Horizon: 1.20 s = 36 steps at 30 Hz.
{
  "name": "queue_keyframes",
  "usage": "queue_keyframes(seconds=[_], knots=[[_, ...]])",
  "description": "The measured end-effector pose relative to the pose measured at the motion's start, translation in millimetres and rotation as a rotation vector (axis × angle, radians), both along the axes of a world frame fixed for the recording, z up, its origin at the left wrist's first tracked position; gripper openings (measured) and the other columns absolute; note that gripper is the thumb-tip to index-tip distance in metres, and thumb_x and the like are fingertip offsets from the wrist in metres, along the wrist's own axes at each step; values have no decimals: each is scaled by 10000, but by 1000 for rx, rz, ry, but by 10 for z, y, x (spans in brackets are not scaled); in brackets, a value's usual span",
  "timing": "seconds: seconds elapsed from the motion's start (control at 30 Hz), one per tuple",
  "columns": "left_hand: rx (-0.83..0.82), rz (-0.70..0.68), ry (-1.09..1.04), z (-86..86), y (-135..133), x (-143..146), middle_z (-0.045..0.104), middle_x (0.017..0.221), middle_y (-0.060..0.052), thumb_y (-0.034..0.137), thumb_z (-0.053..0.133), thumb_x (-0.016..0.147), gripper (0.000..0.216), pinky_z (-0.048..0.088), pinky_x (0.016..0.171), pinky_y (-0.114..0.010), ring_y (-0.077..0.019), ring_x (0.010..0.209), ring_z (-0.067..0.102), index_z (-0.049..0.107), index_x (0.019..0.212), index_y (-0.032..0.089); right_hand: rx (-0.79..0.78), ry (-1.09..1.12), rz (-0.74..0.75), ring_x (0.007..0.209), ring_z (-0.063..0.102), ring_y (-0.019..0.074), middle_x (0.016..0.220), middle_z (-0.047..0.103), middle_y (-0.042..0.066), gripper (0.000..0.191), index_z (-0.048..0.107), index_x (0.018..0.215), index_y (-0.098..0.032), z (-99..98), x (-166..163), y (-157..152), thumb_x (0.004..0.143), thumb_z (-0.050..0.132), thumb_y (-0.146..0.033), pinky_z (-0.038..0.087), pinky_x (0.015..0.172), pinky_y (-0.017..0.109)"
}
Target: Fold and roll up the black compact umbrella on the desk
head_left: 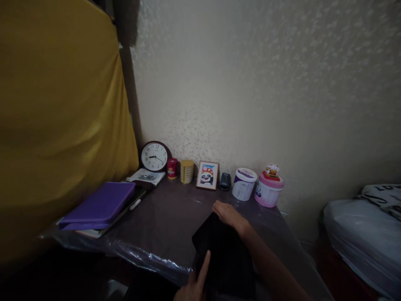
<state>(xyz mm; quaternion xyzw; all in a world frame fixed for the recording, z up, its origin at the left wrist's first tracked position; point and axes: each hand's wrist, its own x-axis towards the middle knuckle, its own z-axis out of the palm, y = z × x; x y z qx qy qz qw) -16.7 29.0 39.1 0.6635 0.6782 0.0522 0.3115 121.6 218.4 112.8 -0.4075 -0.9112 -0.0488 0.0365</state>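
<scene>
A flat black item (224,255), perhaps a cloth or a sleeve, lies on the near part of the plastic-covered desk (169,217). My right hand (228,214) rests on its far corner with the fingers curled over the edge, gripping it. At the bottom of the view my left hand (192,284) lays its stretched index finger on the item's near left edge. The other fingers of that hand are cut off by the frame.
Along the wall stand a round clock (154,156), a red tin (172,168), a gold tin (187,171), a panda picture frame (207,175), a small dark gadget (224,181), a white-purple tub (244,183) and a pink tub (268,190). A purple case (100,205) lies left on books. Yellow cloth (59,108) hangs left; a bed (363,238) is at the right.
</scene>
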Motion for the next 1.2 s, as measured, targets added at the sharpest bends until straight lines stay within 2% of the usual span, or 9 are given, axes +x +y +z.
queue_keyframes(seconds=[0.17, 0.3, 0.4, 0.53, 0.63, 0.7, 0.8, 0.97, 1.2], knots=[[13, -81, 123, 115, -4, 42, 582, 1128, -108, -10, 362, 733, 842, 496, 757, -410, -282, 918, 646, -28, 1345, 417, 14, -19, -22, 783, 587, 160, 949, 593, 91, 239, 566, 893, -164, -166, -95, 8, 902, 327, -157, 395, 657, 246], [19, -148, 180, 181, 8, 26, 595, 1132, -131, 52, 425, 735, 804, 496, 764, -438, -309, 922, 641, 54, 1366, 383, 27, 2, -35, 746, 591, 152, 960, 597, 90, 223, 577, 887, -157, -278, -137, 21, 885, 354, -141, 414, 637, 244], [22, -190, 164, 190, 45, 6, 596, 1145, -142, 120, 460, 743, 784, 493, 788, -431, -304, 951, 629, 56, 1385, 317, 43, 53, -38, 726, 586, 148, 954, 593, 75, 230, 577, 887, -159, -282, -136, -37, 881, 349, -131, 430, 629, 250], [42, -234, 137, 186, 84, -23, 631, 1092, -154, 124, 478, 706, 831, 495, 782, -426, -300, 939, 631, 32, 1398, 241, 71, 162, -17, 849, 567, 139, 1048, 558, 69, 242, 535, 1015, -165, -253, -74, -354, 902, 321, -150, 447, 729, 248], [26, -234, 109, 164, 97, -37, 657, 1056, -136, 134, 491, 698, 860, 495, 782, -408, -287, 927, 639, 3, 1399, 234, 40, 219, 65, 922, 550, 116, 1017, 585, 28, 248, 564, 967, -204, -337, 8, -733, 923, 320, -202, 435, 826, 236], [21, -226, 101, 134, 106, -40, 657, 1061, -139, 156, 496, 706, 855, 494, 782, -403, -286, 928, 640, 3, 1402, 219, 0, 341, 138, 997, 538, 133, 1062, 602, 33, 252, 586, 989, -220, -432, 62, -952, 920, 344, -212, 400, 919, 298], [32, -208, 110, 87, 118, -41, 657, 1059, -152, 156, 501, 698, 854, 491, 783, -412, -294, 927, 638, 24, 1406, 181, -86, 361, 171, 1147, 460, 158, 1183, 577, 23, 268, 560, 1114, -254, -534, 111, -1088, 912, 384, -251, 291, 1034, 381], [9, -193, 70, 96, 127, -39, 666, 1039, -162, 114, 506, 674, 900, 496, 768, -394, -285, 906, 646, -35, 1394, 115, -134, 300, 162, 1236, 375, 163, 1250, 539, 16, 307, 562, 1147, -265, -549, 99, -789, 920, 362, -319, 204, 1071, 417], [-46, -147, 63, 110, 142, -37, 678, 1013, -154, 160, 496, 712, 863, 481, 768, -366, -270, 906, 648, -27, 1398, 129, -122, 258, 65, 1196, 418, 166, 1155, 606, 8, 294, 644, 1003, -272, -705, 120, -110, 916, 367, -319, 198, 1055, 415]])
